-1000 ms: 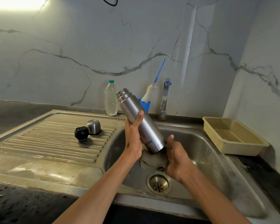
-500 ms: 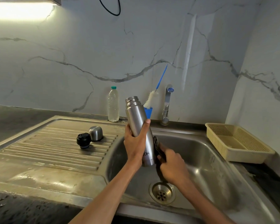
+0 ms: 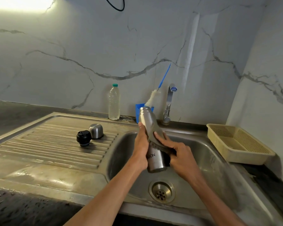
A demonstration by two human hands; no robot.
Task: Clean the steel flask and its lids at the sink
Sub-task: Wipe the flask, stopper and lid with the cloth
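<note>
The steel flask (image 3: 154, 160) stands nearly upright over the sink basin (image 3: 211, 157), its open mouth up and its top leaning slightly left. My left hand (image 3: 141, 149) grips its left side at mid-height. My right hand (image 3: 176, 152) presses a dark grey scrub pad (image 3: 155, 141) against the flask's middle, fingers wrapped over it. On the draining board (image 3: 39, 149) to the left lie the black inner lid (image 3: 84, 138) and, just behind it, the steel cap (image 3: 96, 130).
A blue holder (image 3: 138, 107) with a white bottle brush (image 3: 153, 97) stands behind the flask, beside the tap (image 3: 169, 103). A clear plastic bottle (image 3: 114, 102) is at the wall. A beige basket (image 3: 235, 144) sits right of the sink. The drain (image 3: 162, 191) lies below my hands.
The flask has swung from a left tilt to nearly upright. My right hand has moved from its base up to its middle, with the scrub pad now on the flask.
</note>
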